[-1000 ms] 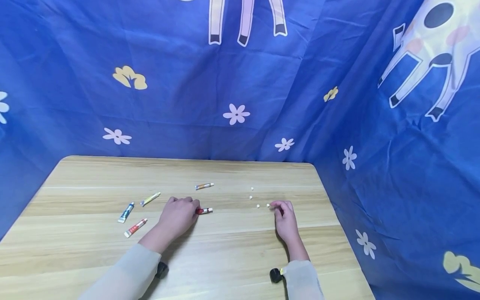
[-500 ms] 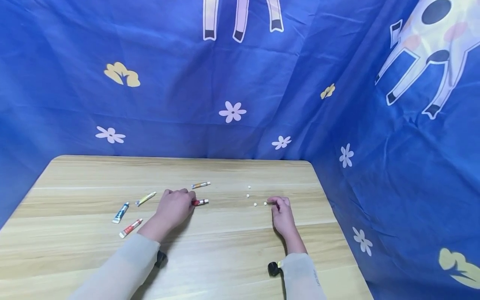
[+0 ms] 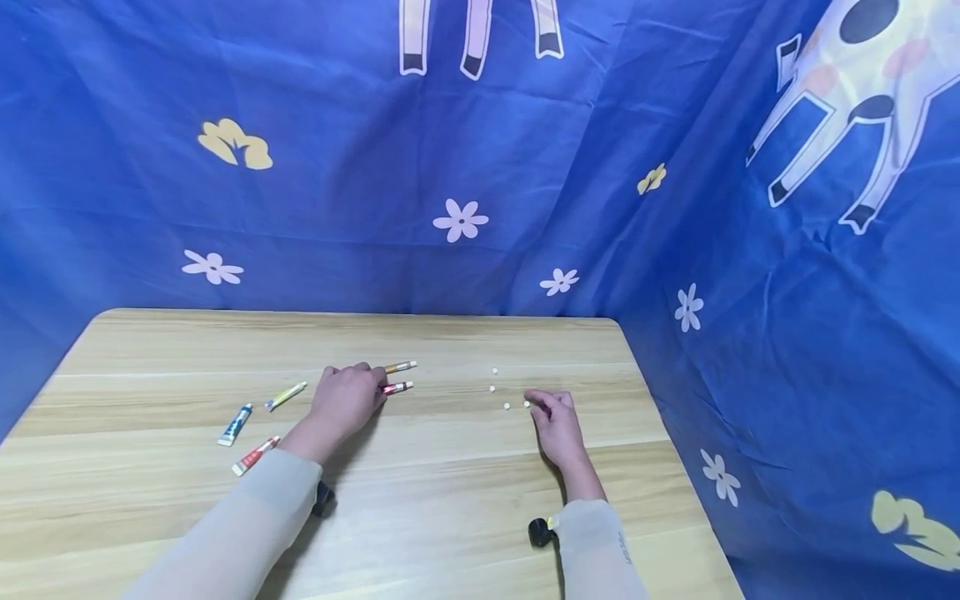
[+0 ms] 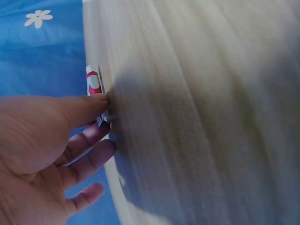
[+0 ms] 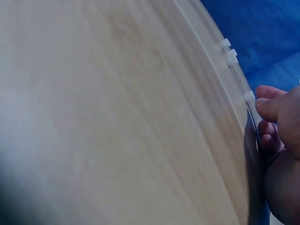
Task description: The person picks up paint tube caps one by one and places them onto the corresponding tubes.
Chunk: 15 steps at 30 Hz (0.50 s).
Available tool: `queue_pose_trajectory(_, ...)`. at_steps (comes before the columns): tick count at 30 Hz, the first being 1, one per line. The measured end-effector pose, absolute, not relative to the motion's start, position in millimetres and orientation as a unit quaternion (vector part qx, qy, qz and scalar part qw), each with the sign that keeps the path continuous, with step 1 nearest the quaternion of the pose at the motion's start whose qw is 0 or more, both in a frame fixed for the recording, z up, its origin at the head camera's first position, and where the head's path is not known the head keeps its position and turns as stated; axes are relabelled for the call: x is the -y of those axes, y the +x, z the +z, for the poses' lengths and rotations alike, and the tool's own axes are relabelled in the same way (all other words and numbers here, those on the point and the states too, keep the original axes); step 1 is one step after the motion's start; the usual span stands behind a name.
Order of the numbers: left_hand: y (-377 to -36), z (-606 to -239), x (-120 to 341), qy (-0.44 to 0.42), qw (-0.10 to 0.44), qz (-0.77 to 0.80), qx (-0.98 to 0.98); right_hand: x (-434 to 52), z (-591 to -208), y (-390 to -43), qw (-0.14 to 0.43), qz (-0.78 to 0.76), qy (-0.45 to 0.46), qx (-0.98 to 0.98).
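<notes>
My left hand (image 3: 343, 402) pinches the red tube (image 3: 397, 387) at its near end, thumb and fingers curled round it; the left wrist view shows the thumb pressed on the red-and-white tube (image 4: 95, 84) against the wooden table (image 3: 450, 492). I cannot read any lettering on that tube: the print is too small and blurred.

My right hand (image 3: 557, 427) lies on the table with its fingers curled, its fingertips at one small white cap (image 3: 527, 404). From the right wrist view the finger sits right against that cap (image 5: 249, 96), but I cannot tell whether it is truly pinched or only touched.

Taking the red tube as my landmark, I count five tubes in all. An orange-banded tube (image 3: 401, 367) lies just behind it, close to my left fingertips. A yellow tube (image 3: 285, 395) lies well off on the far side of my left hand, a blue tube (image 3: 235, 424) farther that way, and a red-and-white tube (image 3: 255, 456) nearer me than the blue one. No writing on any of them is legible.

I count four white caps, all on the other side of the landmark: the one at my right fingertips, one (image 3: 507, 407) just beside it, and two more (image 3: 492, 387) (image 3: 495, 371) a little farther back.
</notes>
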<state>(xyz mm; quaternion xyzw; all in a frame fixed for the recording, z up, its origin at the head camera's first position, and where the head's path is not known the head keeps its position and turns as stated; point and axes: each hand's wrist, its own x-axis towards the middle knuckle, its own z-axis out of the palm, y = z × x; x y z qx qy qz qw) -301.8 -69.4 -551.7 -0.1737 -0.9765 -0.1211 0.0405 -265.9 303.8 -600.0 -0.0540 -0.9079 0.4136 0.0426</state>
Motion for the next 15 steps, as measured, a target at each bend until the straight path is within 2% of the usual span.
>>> queue_pose_trajectory(15, -313, -557, 67, -0.157, 0.053, -0.151, 0.975, -300, -597, -268, 0.038, 0.398, -0.063, 0.914)
